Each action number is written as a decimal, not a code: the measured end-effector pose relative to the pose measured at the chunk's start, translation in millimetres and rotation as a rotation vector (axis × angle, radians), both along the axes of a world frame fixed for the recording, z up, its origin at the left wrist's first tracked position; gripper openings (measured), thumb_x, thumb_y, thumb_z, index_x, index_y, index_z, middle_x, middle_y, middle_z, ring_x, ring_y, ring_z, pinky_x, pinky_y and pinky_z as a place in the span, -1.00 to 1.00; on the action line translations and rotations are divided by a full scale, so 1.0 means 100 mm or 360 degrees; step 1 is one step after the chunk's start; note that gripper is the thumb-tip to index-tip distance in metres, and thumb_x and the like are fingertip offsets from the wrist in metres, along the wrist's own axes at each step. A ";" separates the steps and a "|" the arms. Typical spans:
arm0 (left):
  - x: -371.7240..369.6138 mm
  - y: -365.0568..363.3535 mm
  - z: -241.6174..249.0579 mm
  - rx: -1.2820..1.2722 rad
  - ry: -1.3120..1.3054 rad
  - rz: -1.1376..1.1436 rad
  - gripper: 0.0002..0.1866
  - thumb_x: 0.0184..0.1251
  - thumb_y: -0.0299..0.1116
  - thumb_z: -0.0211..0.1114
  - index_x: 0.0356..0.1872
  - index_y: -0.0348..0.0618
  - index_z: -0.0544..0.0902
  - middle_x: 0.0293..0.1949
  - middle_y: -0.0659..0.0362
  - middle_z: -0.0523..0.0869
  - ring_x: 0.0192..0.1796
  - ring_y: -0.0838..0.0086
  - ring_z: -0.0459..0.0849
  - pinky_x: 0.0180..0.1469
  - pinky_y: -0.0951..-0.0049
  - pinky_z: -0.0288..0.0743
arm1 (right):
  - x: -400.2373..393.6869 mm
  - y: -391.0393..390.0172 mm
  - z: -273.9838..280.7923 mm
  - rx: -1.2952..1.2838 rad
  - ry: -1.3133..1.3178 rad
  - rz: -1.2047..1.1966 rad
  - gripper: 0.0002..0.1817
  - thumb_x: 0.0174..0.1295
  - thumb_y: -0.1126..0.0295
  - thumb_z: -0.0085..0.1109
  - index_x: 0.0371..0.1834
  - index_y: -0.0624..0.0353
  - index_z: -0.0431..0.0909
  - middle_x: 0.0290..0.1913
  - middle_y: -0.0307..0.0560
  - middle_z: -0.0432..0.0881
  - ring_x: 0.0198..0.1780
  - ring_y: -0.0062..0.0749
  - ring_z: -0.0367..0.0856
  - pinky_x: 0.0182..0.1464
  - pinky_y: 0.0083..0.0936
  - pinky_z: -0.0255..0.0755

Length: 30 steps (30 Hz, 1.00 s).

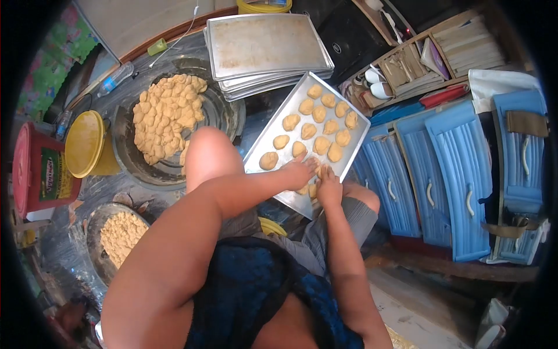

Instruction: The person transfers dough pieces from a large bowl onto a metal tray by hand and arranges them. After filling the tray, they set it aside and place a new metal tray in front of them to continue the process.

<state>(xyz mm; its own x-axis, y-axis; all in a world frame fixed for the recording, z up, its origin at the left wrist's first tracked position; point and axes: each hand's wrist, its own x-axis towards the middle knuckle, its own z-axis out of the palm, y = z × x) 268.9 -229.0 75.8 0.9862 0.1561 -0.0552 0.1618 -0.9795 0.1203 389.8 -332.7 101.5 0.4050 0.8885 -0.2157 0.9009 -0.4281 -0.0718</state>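
Observation:
A metal baking tray [356, 123] lies tilted across my lap, with rows of dough balls [321, 144] on it. My left hand [300, 173] reaches over the near part of the tray, fingers spread and touching down among the dough balls. Close beside it, my right hand [329, 188] has its fingers bent around a dough ball that is mostly covered by them. Other dough balls next to both hands are partly hidden. Left of my knee, a large round basin [152, 176] holds a big heap of dough pieces [165, 116].
Stacked baking trays [267, 46] stand behind the basin. A smaller basin [93, 232] with small dough pieces is at lower left, near a yellow bucket [87, 145] and a red bucket [29, 168]. Blue drawer fronts [459, 180] and a wooden organizer [418, 64] line the right.

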 end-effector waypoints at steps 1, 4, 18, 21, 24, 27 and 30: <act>-0.01 0.02 0.03 -0.0109 0.0014 -0.0021 -0.44 0.18 -0.25 0.13 0.25 -0.12 0.35 0.39 0.11 0.17 0.44 0.34 0.07 0.43 0.01 -0.22 | -0.02 -0.01 0.02 -0.0072 -0.0039 0.0009 -0.41 0.19 0.24 0.02 0.32 0.06 0.22 0.30 -0.04 0.29 0.26 -0.10 0.28 0.21 -0.12 0.19; 0.02 0.18 0.15 -0.0305 -0.0156 0.0012 -0.51 0.13 -0.32 0.12 0.15 -0.13 0.45 0.31 0.07 0.31 0.40 0.29 0.18 0.39 0.02 -0.08 | -0.02 -0.04 -0.06 0.0194 -0.0043 -0.0007 -0.39 0.21 0.23 0.00 0.35 0.07 0.17 0.35 0.01 0.22 0.31 -0.04 0.20 0.29 -0.08 0.06; -0.20 0.69 0.43 -0.0629 0.0119 0.0862 -0.33 0.35 -0.02 -0.09 0.42 0.02 -0.01 0.46 0.06 -0.14 0.49 0.15 -0.30 0.41 -0.08 -0.44 | -0.49 0.37 -0.34 0.0298 0.0026 0.0269 -0.26 0.27 -0.15 -0.27 0.43 0.04 -0.01 0.47 0.00 -0.08 0.48 -0.01 -0.22 0.39 0.11 -0.50; -0.16 0.86 0.43 -0.0639 -0.0010 0.0974 -0.37 0.36 -0.06 -0.09 0.40 -0.02 0.06 0.46 0.03 -0.12 0.49 0.12 -0.28 0.40 -0.09 -0.44 | -0.50 0.39 -0.25 0.0235 0.0039 0.0221 -0.28 0.28 -0.12 -0.25 0.43 0.03 0.01 0.47 0.01 -0.08 0.48 -0.03 -0.20 0.38 0.13 -0.48; -0.17 0.99 0.45 -0.0669 -0.0077 0.1108 -0.42 0.38 -0.09 -0.10 0.37 -0.09 0.15 0.44 0.00 -0.08 0.48 0.09 -0.22 0.40 -0.11 -0.34 | -0.51 0.49 -0.24 0.0439 0.0125 0.0352 -0.31 0.30 -0.09 -0.25 0.42 0.03 0.03 0.47 0.01 -0.07 0.48 -0.05 -0.19 0.38 0.13 -0.46; -0.16 1.05 0.39 -0.0665 -0.0112 0.1122 -0.42 0.39 -0.10 -0.12 0.37 -0.10 0.13 0.45 0.01 -0.08 0.48 0.07 -0.18 0.40 -0.08 -0.23 | -0.59 0.66 -0.20 0.0292 0.0061 0.0396 -0.32 0.30 -0.04 -0.23 0.41 0.08 0.03 0.46 0.03 -0.06 0.48 -0.08 -0.17 0.39 0.12 -0.42; -0.13 1.03 0.27 -0.0702 -0.0145 0.1083 -0.40 0.40 -0.09 -0.12 0.40 -0.07 0.07 0.45 0.05 -0.09 0.48 0.09 -0.19 0.41 -0.04 -0.23 | -0.60 0.65 -0.27 0.0204 0.0040 0.0375 -0.31 0.29 -0.01 -0.19 0.41 0.12 0.02 0.46 0.06 -0.06 0.48 -0.11 -0.17 0.39 0.12 -0.37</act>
<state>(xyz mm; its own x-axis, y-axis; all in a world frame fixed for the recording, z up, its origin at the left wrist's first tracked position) 256.1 -125.8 103.0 0.6870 0.7050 -0.1758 0.6752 -0.5299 0.5132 330.1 -268.0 74.9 0.1800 0.9783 -0.1029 0.9718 -0.1931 -0.1355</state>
